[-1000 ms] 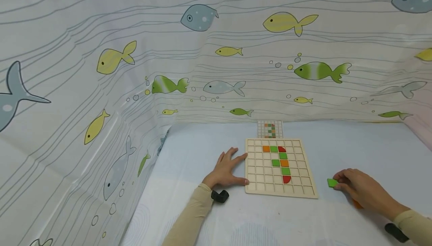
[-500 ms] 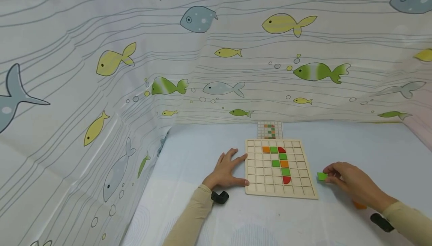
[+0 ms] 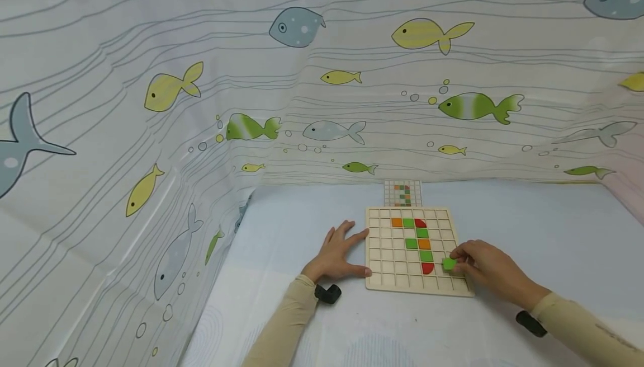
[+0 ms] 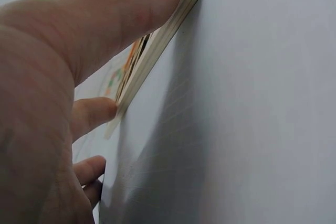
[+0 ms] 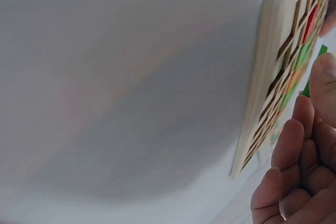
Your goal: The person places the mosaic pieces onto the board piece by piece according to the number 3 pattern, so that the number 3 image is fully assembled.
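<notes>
A square wooden grid board point(image 3: 394, 282) lies on the table, with orange, green and red tiles set in some of its cells. My left hand point(image 3: 336, 255) is spread at the board's left edge; the thumb and a finger touch that edge, as the left wrist view also shows. Between thumb and fingers my right hand point(image 3: 495, 272) pinches a green square tile point(image 3: 449, 264) over the right part of the board, right of the lowest red tile point(image 3: 427, 268). In the right wrist view the green tile point(image 5: 308, 86) is partly hidden by the thumb.
Behind the board lies a small pattern card point(image 3: 387, 193) printed with a similar grid of coloured squares. A fish-printed sheet point(image 3: 282, 93) hangs behind and to the left of the pale tabletop point(image 3: 543, 216). Black wrist cameras sit on both wrists.
My right hand has moved left with the green tile, from the table beside the board to over its right part. The left hand and the board have stayed put.
</notes>
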Motion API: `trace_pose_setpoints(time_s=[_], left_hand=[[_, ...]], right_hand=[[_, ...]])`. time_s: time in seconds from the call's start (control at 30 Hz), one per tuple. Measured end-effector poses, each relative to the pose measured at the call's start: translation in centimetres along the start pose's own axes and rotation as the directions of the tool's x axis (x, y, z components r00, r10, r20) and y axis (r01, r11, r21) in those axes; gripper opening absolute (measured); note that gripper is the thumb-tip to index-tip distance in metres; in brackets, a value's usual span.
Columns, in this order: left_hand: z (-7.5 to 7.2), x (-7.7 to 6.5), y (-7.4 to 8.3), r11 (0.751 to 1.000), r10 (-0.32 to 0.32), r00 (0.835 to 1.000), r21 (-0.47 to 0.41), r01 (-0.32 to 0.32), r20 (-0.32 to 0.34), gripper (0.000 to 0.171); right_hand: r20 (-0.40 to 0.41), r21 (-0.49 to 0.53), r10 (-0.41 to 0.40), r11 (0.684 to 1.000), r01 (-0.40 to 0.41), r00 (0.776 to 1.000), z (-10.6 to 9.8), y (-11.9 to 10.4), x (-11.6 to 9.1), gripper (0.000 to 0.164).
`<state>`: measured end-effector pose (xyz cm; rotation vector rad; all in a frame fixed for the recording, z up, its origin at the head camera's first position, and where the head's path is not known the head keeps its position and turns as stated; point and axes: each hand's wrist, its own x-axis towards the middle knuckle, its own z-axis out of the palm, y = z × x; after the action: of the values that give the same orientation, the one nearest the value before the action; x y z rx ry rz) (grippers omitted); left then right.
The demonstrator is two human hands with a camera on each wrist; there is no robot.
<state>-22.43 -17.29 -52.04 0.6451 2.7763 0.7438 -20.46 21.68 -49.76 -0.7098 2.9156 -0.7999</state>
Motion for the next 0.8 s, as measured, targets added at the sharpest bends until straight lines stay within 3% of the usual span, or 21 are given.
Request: trace_pose_setpoints(time_s=[0.4,0.8], left_hand=[[0.1,0.1,-0.2,1.0,0.005,1.0,-0.009,-0.005,-0.004,0.097],[-0.1,0.1,-0.1,1.0,0.006,1.0,-0.01,-0.006,0.001,0.098]], right_hand=[[0.056,0.113,0.011,0.993,-0.018,0.998,1.5,-2.9,1.8,0.019],[0.037,0.081,-0.073,0.994,0.069,0.997,3.0,-4.1,3.0,0.016]])
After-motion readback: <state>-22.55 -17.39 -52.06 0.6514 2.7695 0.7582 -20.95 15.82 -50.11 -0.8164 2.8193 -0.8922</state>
